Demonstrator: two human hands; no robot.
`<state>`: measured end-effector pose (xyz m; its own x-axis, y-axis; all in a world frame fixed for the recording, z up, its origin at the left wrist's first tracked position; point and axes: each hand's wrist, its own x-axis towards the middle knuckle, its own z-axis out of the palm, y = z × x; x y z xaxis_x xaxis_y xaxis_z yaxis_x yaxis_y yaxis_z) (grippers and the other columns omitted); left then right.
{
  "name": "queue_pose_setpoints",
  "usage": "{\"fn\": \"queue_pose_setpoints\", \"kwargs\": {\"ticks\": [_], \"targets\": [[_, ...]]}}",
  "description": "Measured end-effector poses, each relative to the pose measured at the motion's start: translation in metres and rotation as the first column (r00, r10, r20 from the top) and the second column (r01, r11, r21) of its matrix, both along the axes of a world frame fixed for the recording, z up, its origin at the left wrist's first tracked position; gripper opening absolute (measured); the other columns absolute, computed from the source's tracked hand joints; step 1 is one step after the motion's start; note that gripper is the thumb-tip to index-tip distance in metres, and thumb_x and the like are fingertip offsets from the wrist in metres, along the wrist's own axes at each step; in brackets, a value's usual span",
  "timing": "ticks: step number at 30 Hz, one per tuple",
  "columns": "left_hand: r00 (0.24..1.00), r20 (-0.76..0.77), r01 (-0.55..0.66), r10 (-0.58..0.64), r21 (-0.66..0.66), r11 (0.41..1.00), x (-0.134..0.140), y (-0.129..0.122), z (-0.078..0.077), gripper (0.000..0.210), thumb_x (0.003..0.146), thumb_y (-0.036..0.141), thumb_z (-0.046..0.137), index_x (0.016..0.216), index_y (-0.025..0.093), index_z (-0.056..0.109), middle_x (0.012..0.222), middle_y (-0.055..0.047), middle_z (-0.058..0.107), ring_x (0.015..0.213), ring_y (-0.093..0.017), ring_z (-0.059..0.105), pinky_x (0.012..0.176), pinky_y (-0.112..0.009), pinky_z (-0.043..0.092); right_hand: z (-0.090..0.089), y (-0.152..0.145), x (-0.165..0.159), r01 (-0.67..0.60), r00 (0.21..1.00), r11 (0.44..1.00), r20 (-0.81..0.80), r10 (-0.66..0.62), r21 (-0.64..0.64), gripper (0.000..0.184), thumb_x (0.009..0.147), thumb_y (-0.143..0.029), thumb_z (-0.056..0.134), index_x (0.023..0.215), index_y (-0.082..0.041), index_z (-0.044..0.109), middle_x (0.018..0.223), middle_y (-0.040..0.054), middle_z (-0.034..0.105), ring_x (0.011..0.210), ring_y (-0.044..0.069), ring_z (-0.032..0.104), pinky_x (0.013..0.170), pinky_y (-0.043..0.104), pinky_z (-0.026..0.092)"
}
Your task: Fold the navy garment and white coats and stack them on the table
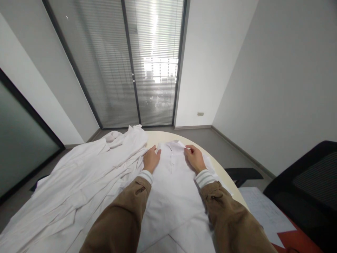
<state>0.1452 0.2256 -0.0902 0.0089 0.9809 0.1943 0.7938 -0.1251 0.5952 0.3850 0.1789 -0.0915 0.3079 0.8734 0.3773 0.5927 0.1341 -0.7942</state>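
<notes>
A white shirt (175,189) lies spread on a round, pale table (155,135), its collar at the far end and a short row of buttons down the middle. My left hand (151,160) rests at the shirt's left shoulder edge, thumb and forefinger apart. On the opposite shoulder, beside the collar, my right hand (195,158) has its fingers curled and pinched on the fabric edge. The fingertips of that hand are partly hidden. The lower end of the shirt runs out of view between my forearms.
A large heap of crumpled white garments (79,186) covers the table's left side, right up against the shirt. At the right stands a black mesh chair (310,179), with papers (263,207) and a red item (300,239) near it. Blinds-covered glass panels (113,70) stand beyond the table.
</notes>
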Motion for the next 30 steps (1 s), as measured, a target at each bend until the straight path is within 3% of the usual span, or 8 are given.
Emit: {"fn": "queue_pose_setpoints", "kwargs": {"ticks": [3, 8, 14, 18, 21, 25, 30], "targets": [[0.999, 0.024, 0.037, -0.037, 0.002, 0.999, 0.0, 0.0, 0.001, 0.045, 0.094, 0.034, 0.056, 0.136, 0.018, 0.055, 0.123, -0.01, 0.07, 0.114, -0.023, 0.064, 0.099, -0.034, 0.043, 0.0, -0.001, -0.005, -0.081, 0.98, 0.997, -0.184, 0.079, -0.003, 0.031, 0.083, -0.045, 0.049, 0.102, -0.021, 0.057, 0.059, -0.0066, 0.052, 0.052, 0.013, 0.045, 0.052, 0.023, 0.035], [0.997, 0.039, 0.061, -0.061, 0.002, 0.998, 0.0, 0.001, 0.001, 0.05, 0.09, 0.036, 0.063, 0.136, 0.018, 0.054, 0.123, -0.011, 0.069, 0.115, -0.024, 0.063, 0.098, -0.034, 0.043, -0.001, -0.002, -0.009, -0.163, 0.914, 0.986, -0.369, 0.167, 0.045, 0.017, 0.081, -0.04, 0.049, 0.088, -0.024, 0.048, 0.07, -0.003, 0.063, 0.064, 0.015, 0.055, 0.062, 0.024, 0.043], [0.996, 0.018, 0.085, -0.084, -0.04, 0.996, 0.001, 0.004, 0.0, 0.055, 0.088, 0.03, 0.062, 0.14, 0.017, 0.049, 0.112, -0.008, 0.073, 0.111, -0.023, 0.065, 0.099, -0.035, 0.041, 0.003, -0.005, -0.011, -0.15, 0.907, 0.987, -0.388, 0.162, 0.062, 0.014, 0.078, -0.037, 0.052, 0.08, -0.025, 0.045, 0.061, -0.0069, 0.047, 0.059, 0.014, 0.046, 0.059, 0.024, 0.037], [0.993, -0.015, 0.12, -0.121, -0.056, 0.991, 0.001, 0.002, 0.002, 0.039, 0.087, 0.029, 0.061, 0.125, 0.022, 0.064, 0.108, -0.006, 0.074, 0.106, -0.023, 0.066, 0.095, -0.035, 0.043, 0.004, -0.008, -0.012, -0.173, 0.893, 0.981, -0.407, 0.193, 0.086, 0.017, 0.073, -0.033, 0.055, 0.079, -0.025, 0.043, 0.059, -0.0088, 0.04, 0.057, 0.013, 0.04, 0.057, 0.023, 0.034], [0.991, -0.019, 0.129, -0.13, -0.048, 0.99, 0.0, -0.001, 0.005, 0.029, 0.087, 0.03, 0.061, 0.113, 0.023, 0.07, 0.109, -0.007, 0.074, 0.105, -0.023, 0.066, 0.092, -0.033, 0.045, 0.003, -0.009, -0.012, -0.214, 0.912, 0.973, -0.339, 0.232, 0.09, 0.023, 0.068, -0.03, 0.061, 0.08, -0.024, 0.042, 0.061, -0.0097, 0.04, 0.057, 0.011, 0.038, 0.056, 0.023, 0.03], [0.994, -0.086, 0.069, -0.07, -0.012, 0.998, 0.001, -0.005, 0.008, 0.04, 0.09, 0.044, 0.055, 0.119, 0.017, 0.067, 0.118, -0.014, 0.07, 0.109, -0.026, 0.065, 0.091, -0.035, 0.044, 0.003, -0.01, -0.01, -0.266, 0.928, 0.963, -0.26, 0.267, 0.04, 0.025, 0.068, -0.029, 0.064, 0.077, -0.023, 0.041, 0.063, -0.0092, 0.043, 0.057, 0.011, 0.037, 0.056, 0.023, 0.029], [0.986, -0.164, 0.022, -0.034, -0.072, 0.997, 0.003, -0.007, 0.011, 0.046, 0.094, 0.053, 0.043, 0.099, 0.018, 0.072, 0.1, -0.015, 0.075, 0.099, -0.03, 0.069, 0.086, -0.038, 0.046, 0.003, -0.01, -0.007, -0.314, 0.927, 0.946, -0.19, 0.323, 0.074, 0.018, 0.068, -0.026, 0.061, 0.071, -0.022, 0.044, 0.064, -0.0065, 0.048, 0.062, 0.012, 0.042, 0.06, 0.024, 0.033]]}}
